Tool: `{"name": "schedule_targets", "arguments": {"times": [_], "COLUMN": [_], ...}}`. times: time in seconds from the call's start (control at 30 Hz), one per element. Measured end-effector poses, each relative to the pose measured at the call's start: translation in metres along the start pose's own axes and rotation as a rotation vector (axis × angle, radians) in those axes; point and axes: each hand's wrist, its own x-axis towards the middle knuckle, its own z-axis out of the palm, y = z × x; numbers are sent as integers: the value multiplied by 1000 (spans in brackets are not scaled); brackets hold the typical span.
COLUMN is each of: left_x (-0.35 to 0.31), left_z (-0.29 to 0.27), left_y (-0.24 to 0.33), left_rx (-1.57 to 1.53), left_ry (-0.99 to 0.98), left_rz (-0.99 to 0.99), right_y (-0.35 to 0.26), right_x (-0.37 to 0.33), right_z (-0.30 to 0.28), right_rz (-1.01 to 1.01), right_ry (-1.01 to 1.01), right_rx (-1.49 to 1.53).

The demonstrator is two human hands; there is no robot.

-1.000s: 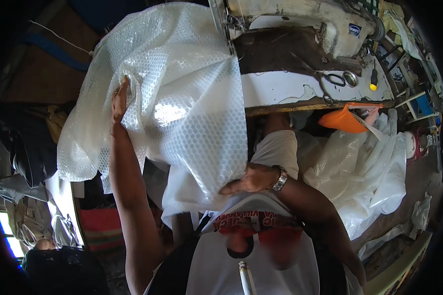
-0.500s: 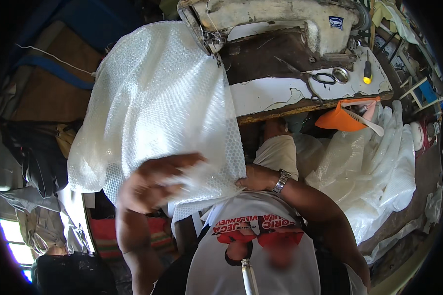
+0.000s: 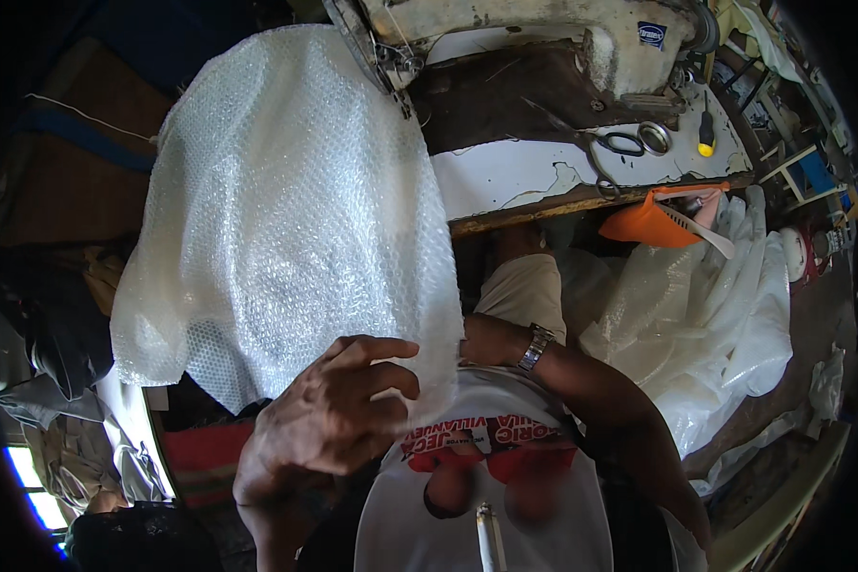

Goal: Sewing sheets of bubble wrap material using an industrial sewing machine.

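Passable over the white front strip of the worktop (image 3: 496, 177), between bubble wrap (image 3: 286, 200) and scissors (image 3: 590, 142); walled off behind by the sewing machine (image 3: 543, 18); closed on the left by that wide drape; crowded below the front edge by an orange pouch (image 3: 639, 223).

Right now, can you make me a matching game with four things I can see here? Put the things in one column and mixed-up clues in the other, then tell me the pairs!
Things:
1. Bubble wrap
2. Watch
3. Screwdriver
4. Sewing machine

Clues:
A. Black and yellow
B. Off-white with dark, worn patches
C. See-through and bumpy
D. Around the wrist of the right hand

Right pairs: 1-C, 2-D, 3-A, 4-B.
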Motion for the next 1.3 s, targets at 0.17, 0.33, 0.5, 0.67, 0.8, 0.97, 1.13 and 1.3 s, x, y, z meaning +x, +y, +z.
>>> {"name": "schedule_targets", "arguments": {"times": [0.17, 0.33, 0.5, 0.67, 0.8, 0.97, 1.13, 1.3], "left_x": [0, 10, 23, 24, 25, 24, 19, 16], "left_z": [33, 60, 78, 92, 93, 92, 95, 94], "left_y": [-18, -44, -86, -115, -125, -133, -145, -153], "left_rx": [-171, -60, -166, -69, 28, -159, -257, -227], "left_ry": [7, -46, -4, 159, 173, 172, 213, 120], "left_rz": [-5, 90, 194, 286, 252, 22, -47, -21], "right_y": [5, -55, -79, -156, -154, -105, -79, -74], "right_x": [10, -7, -50, -118, -148, -155, -136, -119], "right_z": [1, -25, -73, -186, -248, -286, -296, -302], "right_rz": [11, -192, 130, 114, 263, 413, 581, 356], "right_ry": [-16, 30, -84, 809, 1088, 1104, 1119, 1284], "right_rx": [2, 127, -193, -313, -892, -1184, -1296, -1240]}}
